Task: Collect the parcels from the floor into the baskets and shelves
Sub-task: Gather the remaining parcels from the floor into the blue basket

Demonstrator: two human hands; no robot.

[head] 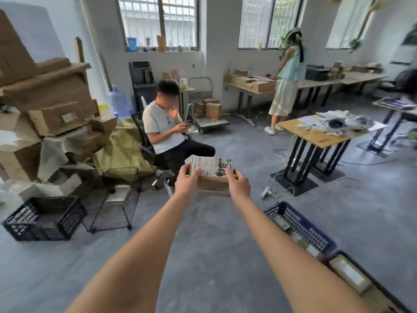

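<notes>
I hold a brown cardboard parcel with a white printed label and black scrawl on top (211, 175) out in front of me at the centre of the frame, both arms stretched forward above the grey concrete floor (203, 245). My left hand (187, 182) grips the parcel's left edge, fingers curled over the label and thumb up its side. My right hand (239, 184) grips the right edge the same way, fingers pinching the box from that side.

At the lower right of the frame a dark blue plastic slatted basket (300, 227) sits on the floor with several parcels lying inside. At the lower left stands a black plastic crate (45, 219), and just right of it a black wire rack on small wheels (117, 199). Stacked cardboard boxes (45, 105) fill the left edge. Beyond the parcel a seated person in a white shirt (164, 129) looks at a phone; a wooden desk with black legs (316, 136) stands at the right.
</notes>
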